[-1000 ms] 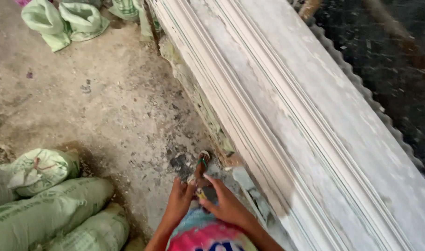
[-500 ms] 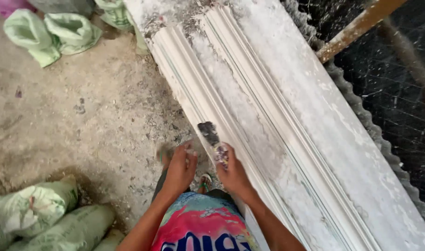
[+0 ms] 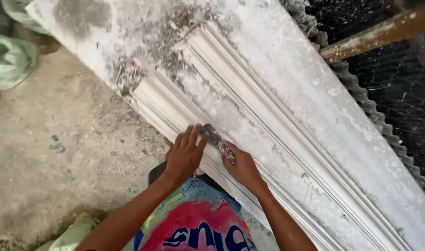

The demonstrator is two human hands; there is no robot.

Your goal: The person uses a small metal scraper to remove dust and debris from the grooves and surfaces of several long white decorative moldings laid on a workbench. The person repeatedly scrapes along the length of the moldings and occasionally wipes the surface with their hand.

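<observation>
A long white plaster moulding (image 3: 287,135) with ridged grooves lies diagonally from upper left to lower right. My right hand (image 3: 242,167) grips a small scraper (image 3: 217,140) with a patterned handle, its dark blade lying on the moulding's near ridges. My left hand (image 3: 184,155) rests flat with fingers spread on the moulding's near edge, its fingertips touching the scraper blade. A bright pink and blue shirt shows at the bottom between my arms.
A dusty concrete floor (image 3: 59,148) spreads to the left. Green sacks (image 3: 10,60) lie at the upper left, another at the bottom left. A corrugated sheet edge (image 3: 375,116), dark mesh and a rusty bar (image 3: 380,35) lie to the right.
The view has shifted along the moulding toward its rough end. Both hands moved up from the floor side onto the moulding, and the scraper blade now lies on its ridges.
</observation>
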